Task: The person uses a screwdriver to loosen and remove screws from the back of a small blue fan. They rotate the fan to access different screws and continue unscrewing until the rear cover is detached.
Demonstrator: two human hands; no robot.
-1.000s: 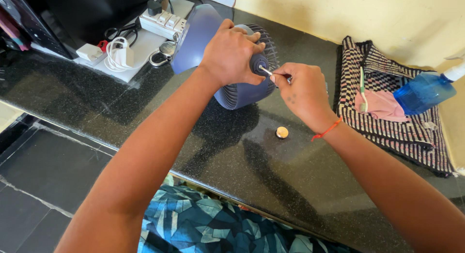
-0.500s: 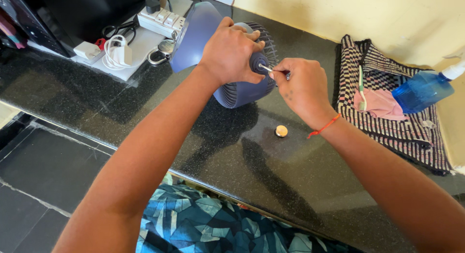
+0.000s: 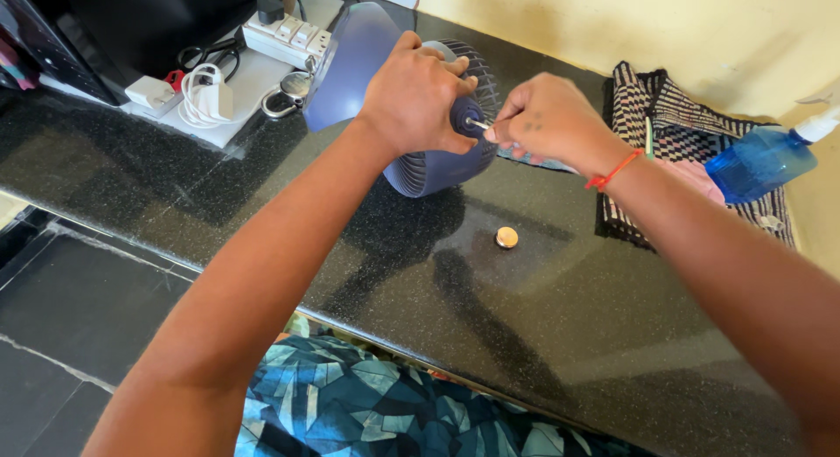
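A person braces a small blue fan (image 3: 411, 151) on a black speckled desk (image 3: 542, 308), the left hand (image 3: 416, 94) clamped over the top of the grille while the right hand (image 3: 547, 120) works a thin metal tool (image 3: 479, 123) against the hub at the centre of the grille.

The fan lies tipped, its grille facing the right hand, and it rests on a curved edge; a hard push on the tool could roll or skid it across the polished stone. The tool tip appears to sit in a small recess, and a slip there could drive it into the left thumb, which lies just beside the hub. A small round gold-coloured cap (image 3: 507, 237) sits loose on the desk near the front edge, where a brushing forearm could knock it to the floor.

The left grip is closed firmly around the fan's rim, fingers spread over the grille. The right grip is pinched tight on the tool's handle, thumb and forefinger meeting at its shaft; the rest of the handle is hidden inside the fist.
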